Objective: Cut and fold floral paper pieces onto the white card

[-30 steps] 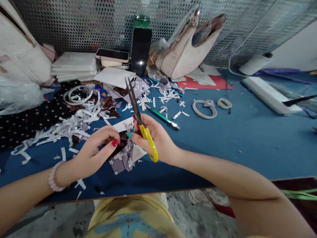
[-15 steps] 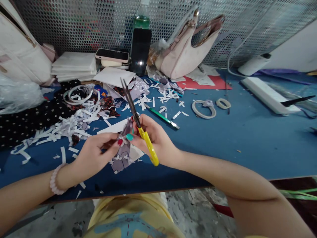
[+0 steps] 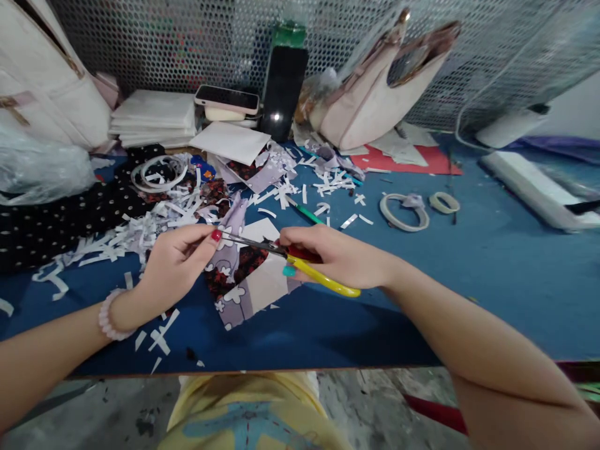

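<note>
My left hand (image 3: 180, 269) pinches the edge of a purple floral fabric piece (image 3: 229, 253) between thumb and fingers. In my right hand (image 3: 340, 253) is a pair of yellow-handled scissors (image 3: 323, 278), its blades pointing left. The blade tips reach the fabric right beside my left thumb; whether they touch the cloth I cannot tell. Below the blades lies a white card (image 3: 269, 284), with purple floral and dark red-patterned fabric on it. The far ends of my right fingers are partly hidden behind the handles.
White paper strips (image 3: 122, 237) are scattered to the left and behind. A green-handled craft knife (image 3: 304, 212) lies behind my right hand. Tape rolls (image 3: 404, 212) rest to the right. At the back stand a black phone (image 3: 284, 94), stacked white cards (image 3: 152, 119) and a pale handbag (image 3: 375, 94).
The scissors have swung from pointing upward to pointing left, with the tips now at the fabric. My right hand has moved right, and more of the card and dark red fabric shows.
</note>
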{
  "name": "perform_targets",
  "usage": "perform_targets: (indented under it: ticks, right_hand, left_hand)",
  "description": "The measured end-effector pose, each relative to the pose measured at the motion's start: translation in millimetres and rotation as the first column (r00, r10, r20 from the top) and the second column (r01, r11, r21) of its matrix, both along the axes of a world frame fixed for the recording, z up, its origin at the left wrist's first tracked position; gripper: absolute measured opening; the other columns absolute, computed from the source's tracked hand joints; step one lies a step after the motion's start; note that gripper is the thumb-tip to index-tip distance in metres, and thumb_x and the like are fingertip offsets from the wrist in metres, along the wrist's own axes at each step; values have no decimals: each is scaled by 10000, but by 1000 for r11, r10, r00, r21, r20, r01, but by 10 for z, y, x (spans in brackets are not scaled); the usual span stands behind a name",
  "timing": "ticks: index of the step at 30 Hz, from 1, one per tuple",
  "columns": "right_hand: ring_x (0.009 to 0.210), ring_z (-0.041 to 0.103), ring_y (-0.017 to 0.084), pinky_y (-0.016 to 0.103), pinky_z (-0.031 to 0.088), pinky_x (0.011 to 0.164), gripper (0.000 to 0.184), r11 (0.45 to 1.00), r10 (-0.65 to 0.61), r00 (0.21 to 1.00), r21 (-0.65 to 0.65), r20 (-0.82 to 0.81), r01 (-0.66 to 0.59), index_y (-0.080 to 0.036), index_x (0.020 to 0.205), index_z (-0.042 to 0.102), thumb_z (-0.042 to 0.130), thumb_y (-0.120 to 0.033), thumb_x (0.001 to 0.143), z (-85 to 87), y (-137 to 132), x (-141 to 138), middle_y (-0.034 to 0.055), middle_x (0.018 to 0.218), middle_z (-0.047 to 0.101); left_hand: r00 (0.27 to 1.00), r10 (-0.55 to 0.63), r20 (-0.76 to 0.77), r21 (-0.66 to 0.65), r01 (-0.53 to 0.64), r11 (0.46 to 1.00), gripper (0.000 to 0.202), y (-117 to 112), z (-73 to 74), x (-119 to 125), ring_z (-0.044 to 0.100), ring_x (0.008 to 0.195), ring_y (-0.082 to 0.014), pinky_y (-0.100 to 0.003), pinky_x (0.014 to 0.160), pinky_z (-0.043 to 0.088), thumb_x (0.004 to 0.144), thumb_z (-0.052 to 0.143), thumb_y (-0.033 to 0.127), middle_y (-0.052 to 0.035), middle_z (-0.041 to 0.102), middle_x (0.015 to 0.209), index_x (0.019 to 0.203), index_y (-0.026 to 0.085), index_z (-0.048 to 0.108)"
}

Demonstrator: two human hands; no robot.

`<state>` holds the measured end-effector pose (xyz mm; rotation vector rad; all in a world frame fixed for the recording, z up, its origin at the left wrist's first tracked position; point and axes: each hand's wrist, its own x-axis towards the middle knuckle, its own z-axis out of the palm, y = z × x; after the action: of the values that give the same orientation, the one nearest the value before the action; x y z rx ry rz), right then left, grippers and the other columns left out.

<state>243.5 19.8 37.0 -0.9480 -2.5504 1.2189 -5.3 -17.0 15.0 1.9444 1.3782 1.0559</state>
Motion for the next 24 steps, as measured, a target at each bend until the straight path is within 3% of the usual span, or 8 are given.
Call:
perform_targets:
  ticks: [8,14,18,24]
  right_hand:
    - [530,329,89,234,259,525,252,998,-37,997,59,65,33,-210,757,412,527,-401,874,5,-21,11,-53,603,434]
    - [546,336,102,244,263,533,256,998,-49,993,51,105,44,-210,749,418,532,-402,875,-1,-14,17,-43,617,447]
    - [565,331,105,247,269,532,305,998,-65,994,11,89,64,-211,742,414,526,-459,877,-13,-4,26,-42,624,427]
    - [579,325,105,239,281,524,377,997,-61,997,-52,39,63,-210,732,405,526,-540,866,-19,2,22,-42,639,410]
  left_hand:
    - [997,-12,-71,119,21,993,233,-26,33,-5,461,539,-95,-206,494,378,864,474,219,25,482,591,636,187,509]
    - [994,-3,-110,189,24,982,225,-7,17,-7,489,568,-102,-219,532,398,876,474,191,18,523,626,660,189,535]
    - [991,7,-133,232,24,973,191,12,11,-18,508,596,-108,-226,566,411,868,481,178,13,564,664,699,190,570]
    - [987,-6,-161,265,49,963,240,22,8,-42,497,599,-106,-228,554,394,872,476,157,15,512,631,637,186,512]
